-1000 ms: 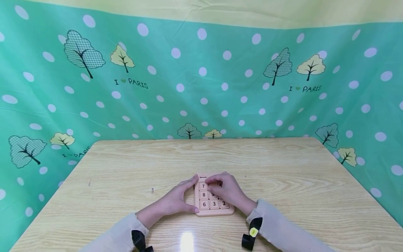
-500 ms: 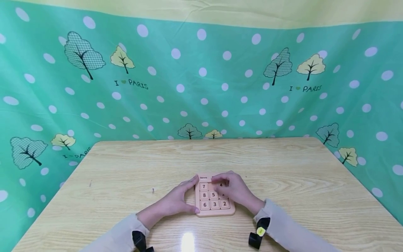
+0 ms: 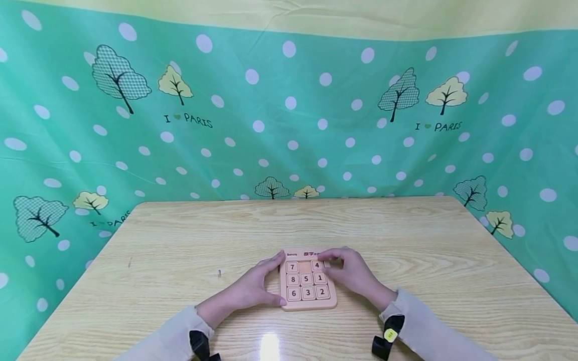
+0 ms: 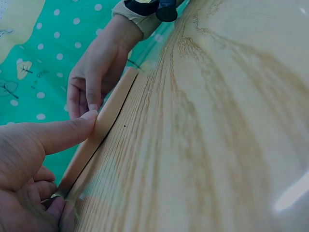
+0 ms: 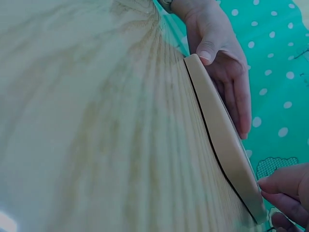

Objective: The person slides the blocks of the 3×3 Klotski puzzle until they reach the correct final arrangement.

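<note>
A pink number sliding puzzle point(image 3: 308, 305) lies flat on the table, with rows 7, gap, 4; 8, 5, 1; and 6, 3, 2. My left hand point(image 3: 250, 286) holds its left side, thumb at the near corner and fingertips at the far one. In the left wrist view that thumb point(image 4: 67, 134) presses on the puzzle's edge point(image 4: 104, 121). My right hand point(image 3: 354, 273) is at the upper right of the puzzle, index finger and thumb spread apart beside the 4 tile point(image 3: 317, 265). Whether they touch that tile cannot be told.
The wooden table point(image 3: 217, 230) extends around the puzzle. Behind it hangs a green dotted curtain point(image 3: 289, 115) with printed trees. A small dark mark point(image 3: 219, 273) shows on the tabletop to the left. Black straps point(image 3: 384, 341) sit on both wrists.
My right hand has moved right across the puzzle's top row, from over the gap to the 4 tile, uncovering the gap and the 1 tile. The left hand stays in place.
</note>
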A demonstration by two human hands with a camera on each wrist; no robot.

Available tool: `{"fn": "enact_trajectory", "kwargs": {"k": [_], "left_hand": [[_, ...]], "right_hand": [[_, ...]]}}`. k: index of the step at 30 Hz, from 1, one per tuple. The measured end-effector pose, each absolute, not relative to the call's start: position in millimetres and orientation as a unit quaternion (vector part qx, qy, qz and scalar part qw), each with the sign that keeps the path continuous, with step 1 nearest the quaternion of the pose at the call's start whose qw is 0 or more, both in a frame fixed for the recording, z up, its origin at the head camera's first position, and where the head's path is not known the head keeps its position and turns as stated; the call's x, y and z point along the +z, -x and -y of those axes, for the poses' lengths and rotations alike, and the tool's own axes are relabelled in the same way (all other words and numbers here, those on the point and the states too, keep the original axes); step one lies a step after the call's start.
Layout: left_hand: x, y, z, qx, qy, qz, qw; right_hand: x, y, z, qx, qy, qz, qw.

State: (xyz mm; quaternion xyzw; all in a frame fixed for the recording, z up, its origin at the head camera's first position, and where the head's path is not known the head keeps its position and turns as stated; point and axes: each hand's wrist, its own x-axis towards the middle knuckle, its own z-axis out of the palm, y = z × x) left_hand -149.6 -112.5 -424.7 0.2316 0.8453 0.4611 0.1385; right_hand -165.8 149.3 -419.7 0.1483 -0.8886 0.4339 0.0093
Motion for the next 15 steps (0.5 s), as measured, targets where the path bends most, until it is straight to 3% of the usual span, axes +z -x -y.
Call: {"fn": "enact_trajectory", "kwargs": {"k": [15], "left_hand": [[-424.5,149.3,112.8,0.46,-0.231,-0.847,0.137]], "right_hand": [[-420.9,165.1,-149.7,0.442,-0.126,0.887,0.031]]}}
